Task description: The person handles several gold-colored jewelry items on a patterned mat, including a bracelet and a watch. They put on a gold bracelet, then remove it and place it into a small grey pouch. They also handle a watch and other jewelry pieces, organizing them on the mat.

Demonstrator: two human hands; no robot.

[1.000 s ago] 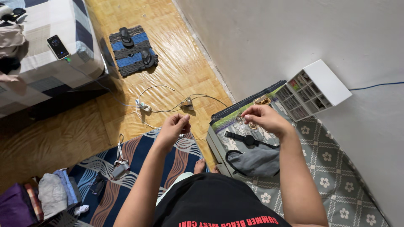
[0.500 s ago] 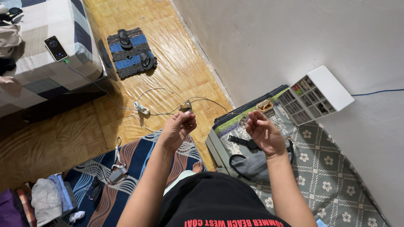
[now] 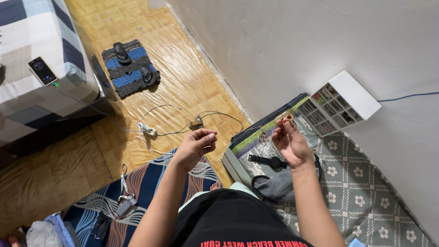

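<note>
Right hand (image 3: 289,142) now raised palm-up, fingers loosely curled; left hand (image 3: 197,145) still pinched, contents unclear.

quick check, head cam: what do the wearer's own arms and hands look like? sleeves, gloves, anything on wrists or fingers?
Both arms are bare from what shows of them down to the fingertips; no sleeve reaches the forearms. The left hand and right hand wear no gloves, and no watch, bracelet or ring shows on either. Below them is a black top with red print.

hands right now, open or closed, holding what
left hand: fingers curled, pinched at the tips; what it holds cannot be told.
right hand: fingers pinched together, raised; anything held is too small to tell.
</note>
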